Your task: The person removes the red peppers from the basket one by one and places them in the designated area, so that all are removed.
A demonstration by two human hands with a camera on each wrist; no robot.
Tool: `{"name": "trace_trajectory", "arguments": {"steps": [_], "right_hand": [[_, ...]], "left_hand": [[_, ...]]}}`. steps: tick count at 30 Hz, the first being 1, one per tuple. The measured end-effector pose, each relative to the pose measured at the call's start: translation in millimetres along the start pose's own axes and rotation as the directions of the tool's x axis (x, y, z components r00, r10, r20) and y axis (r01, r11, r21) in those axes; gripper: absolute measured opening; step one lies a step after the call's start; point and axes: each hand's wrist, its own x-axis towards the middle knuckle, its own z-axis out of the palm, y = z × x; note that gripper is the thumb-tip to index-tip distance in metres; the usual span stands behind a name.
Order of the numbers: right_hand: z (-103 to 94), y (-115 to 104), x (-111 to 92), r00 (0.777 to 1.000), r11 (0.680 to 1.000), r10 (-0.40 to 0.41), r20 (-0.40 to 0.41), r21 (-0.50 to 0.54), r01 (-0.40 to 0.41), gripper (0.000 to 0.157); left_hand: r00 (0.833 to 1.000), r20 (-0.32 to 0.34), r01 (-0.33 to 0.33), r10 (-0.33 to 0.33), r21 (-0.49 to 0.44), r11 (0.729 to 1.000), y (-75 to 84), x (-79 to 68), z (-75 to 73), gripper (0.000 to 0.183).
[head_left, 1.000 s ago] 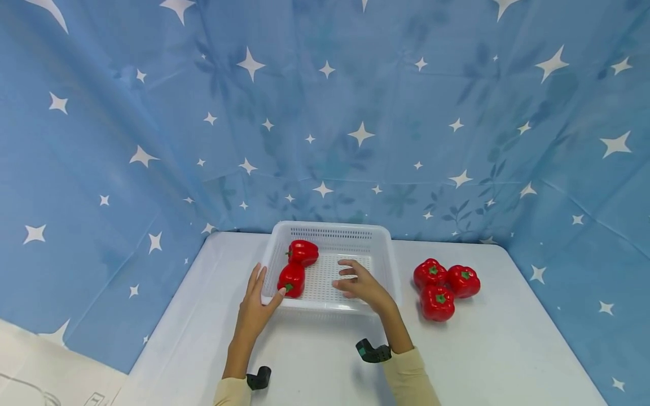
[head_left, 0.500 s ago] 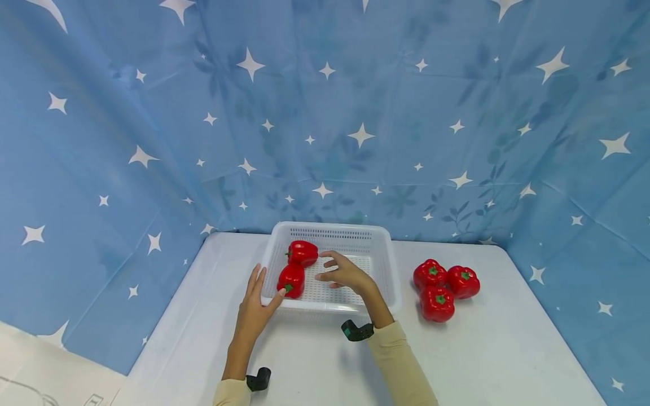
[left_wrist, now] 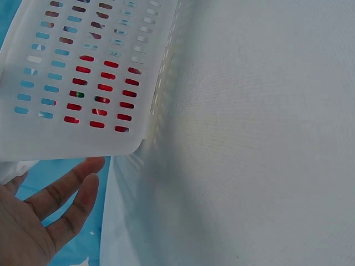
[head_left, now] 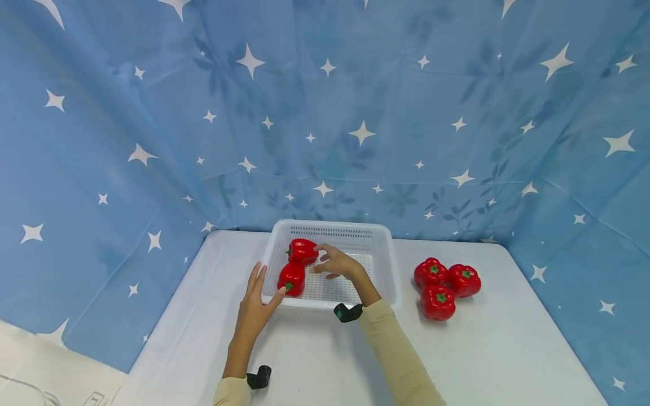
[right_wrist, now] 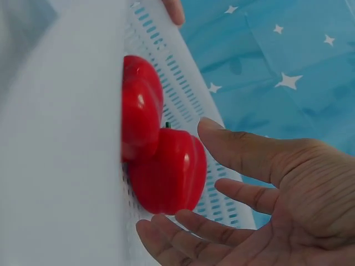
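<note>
A white perforated plastic basket (head_left: 329,305) stands on the table with two red bell peppers inside its left part. One pepper (head_left: 302,251) lies at the back, the other (head_left: 291,279) at the front, against each other. My right hand (head_left: 341,265) is over the basket, fingers spread and bent loosely, fingertips right beside the back pepper; in the right wrist view a gap shows between thumb and fingers, with that pepper (right_wrist: 169,173) just beyond them. My left hand (head_left: 255,310) is at the basket's front left corner, fingers extended along the left side, thumb over the front rim near the front pepper.
Three more red bell peppers (head_left: 438,302) stand clustered on the white table (head_left: 508,338), right of the basket. A blue star-patterned curtain (head_left: 325,113) hangs behind and on both sides. Each wrist wears a small black camera (head_left: 348,312).
My right hand has moved left across the basket, from its right half to beside the back pepper. The left hand has stayed at the corner, and the peppers lie as before.
</note>
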Motion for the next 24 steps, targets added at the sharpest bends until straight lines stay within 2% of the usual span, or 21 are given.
{"name": "trace_trajectory", "arguments": {"steps": [5,11,16,24], "right_hand": [[-3.7,-0.3,16.0,0.999,0.999,0.032,-0.007,0.010,-0.032,0.073],[-5.3,0.4,32.1,0.999,0.999,0.034,-0.041,-0.004,-0.034,0.078],[-1.7,-0.5,40.3,0.997,1.000,0.006,-0.074,-0.028,-0.008,0.080],[2.2,4.9,54.4,0.996,0.997,-0.054,-0.078,-0.065,0.049,0.078]], "left_hand": [[1.000,-0.005,-0.002,0.002,0.002,1.000,-0.3,0.5,-0.1,0.085],[1.000,-0.011,-0.012,0.012,-0.012,1.000,-0.3,0.6,2.2,0.084],[1.000,-0.005,-0.007,0.007,-0.004,1.000,0.3,0.5,1.2,0.084],[1.000,-0.025,-0.005,0.005,-0.004,1.000,-2.3,0.5,2.5,0.085]]}}
